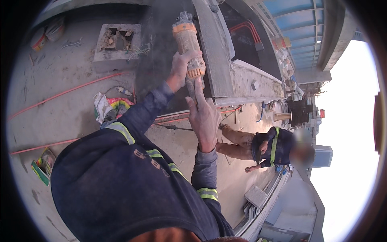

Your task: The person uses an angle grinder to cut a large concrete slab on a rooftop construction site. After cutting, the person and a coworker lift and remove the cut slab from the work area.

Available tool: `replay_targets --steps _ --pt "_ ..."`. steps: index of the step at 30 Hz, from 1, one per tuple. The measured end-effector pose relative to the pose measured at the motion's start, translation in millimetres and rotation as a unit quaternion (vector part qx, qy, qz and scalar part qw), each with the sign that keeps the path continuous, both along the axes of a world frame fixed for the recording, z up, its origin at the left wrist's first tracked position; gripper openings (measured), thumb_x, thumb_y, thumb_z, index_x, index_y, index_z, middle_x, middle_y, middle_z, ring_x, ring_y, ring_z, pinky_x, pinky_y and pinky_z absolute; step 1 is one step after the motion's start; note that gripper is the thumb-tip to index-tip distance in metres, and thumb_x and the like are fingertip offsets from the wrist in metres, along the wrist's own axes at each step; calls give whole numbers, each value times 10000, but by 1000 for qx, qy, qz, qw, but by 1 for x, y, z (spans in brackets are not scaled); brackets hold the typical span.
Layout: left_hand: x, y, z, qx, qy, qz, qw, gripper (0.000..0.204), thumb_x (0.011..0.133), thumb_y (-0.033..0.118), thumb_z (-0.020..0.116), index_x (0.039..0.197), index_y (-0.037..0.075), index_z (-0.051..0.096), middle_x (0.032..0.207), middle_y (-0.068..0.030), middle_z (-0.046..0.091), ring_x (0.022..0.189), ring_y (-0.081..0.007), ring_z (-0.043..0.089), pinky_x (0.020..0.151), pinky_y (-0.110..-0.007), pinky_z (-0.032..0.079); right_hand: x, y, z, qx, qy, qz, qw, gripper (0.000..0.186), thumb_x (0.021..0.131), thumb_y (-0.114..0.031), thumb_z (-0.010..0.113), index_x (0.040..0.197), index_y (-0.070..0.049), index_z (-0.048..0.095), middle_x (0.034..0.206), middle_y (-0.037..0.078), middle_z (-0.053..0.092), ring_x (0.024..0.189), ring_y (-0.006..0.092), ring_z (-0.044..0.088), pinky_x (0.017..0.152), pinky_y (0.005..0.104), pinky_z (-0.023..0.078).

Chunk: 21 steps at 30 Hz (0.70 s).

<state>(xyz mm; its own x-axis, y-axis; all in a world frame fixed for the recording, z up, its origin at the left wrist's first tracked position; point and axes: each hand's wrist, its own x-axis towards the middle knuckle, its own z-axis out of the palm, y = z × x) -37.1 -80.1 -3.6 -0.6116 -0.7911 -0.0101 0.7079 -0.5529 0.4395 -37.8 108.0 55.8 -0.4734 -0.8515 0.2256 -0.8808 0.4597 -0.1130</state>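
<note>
An orange and grey angle grinder [186, 42] is held up against the edge of a grey concrete slab [213, 52], its head pointing toward the top of the view and its rear end toward the person. The left hand [180, 68] is wrapped shut around the rear grip of the grinder, fingers curled over the orange collar. The right hand [204, 117] sits just below it, palm half open, with the forefinger stretched up along the tool's tail where the cable leaves; whether it truly grips anything cannot be told. Both forearms wear dark blue sleeves with yellow-green reflective bands.

The slab's long edge runs from the top of the view down to the right, with red conduit [250, 30] curving across its dark top side. Dust hangs in the air left of the grinder. Below lies a concrete floor [60, 80], crossed by orange hoses [64, 93]. Near the floor's upper left stands a square concrete box [117, 44] holding rubble and loose wires. A crumpled, colourful sack [109, 105] lies just beside the person's left elbow. At the right, another person [266, 147] in tan trousers and a dark vest crouches on the floor, well apart from the grinder.
</note>
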Motion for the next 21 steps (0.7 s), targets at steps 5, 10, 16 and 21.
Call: replay_targets --steps 5,10,16,21 --pt "5 22 5 2 -8 4 1000 318 881 185 798 1107 -3 679 891 -91 704 685 -197 718 614 -356 608 4 23 -3 -23 -17 0 1000 690 1028 -322 732 1670 -271 483 783 161 615 683 349 649 648 486 494" --pt "6 19 4 -16 -9 2 1000 315 882 188 799 1101 -2 677 889 -91 703 687 -197 718 606 -360 606 10 19 3 -17 -30 -6 999 678 1028 -317 732 1662 -263 497 785 168 623 689 356 655 648 488 498" --pt "8 21 7 -1 -26 0 1000 321 884 191 801 1112 4 672 887 -86 705 691 -193 718 617 -360 607 6 19 -2 -21 -9 1 1000 674 1031 -299 724 1663 -265 495 795 178 635 696 377 666 652 496 509" --pt "6 32 -1 -4 -14 17 1000 318 888 187 800 1113 2 670 881 -89 705 691 -199 722 631 -359 611 5 36 -4 -46 -24 19 998 695 1017 -271 741 1665 -282 491 800 174 635 693 384 672 646 500 510"
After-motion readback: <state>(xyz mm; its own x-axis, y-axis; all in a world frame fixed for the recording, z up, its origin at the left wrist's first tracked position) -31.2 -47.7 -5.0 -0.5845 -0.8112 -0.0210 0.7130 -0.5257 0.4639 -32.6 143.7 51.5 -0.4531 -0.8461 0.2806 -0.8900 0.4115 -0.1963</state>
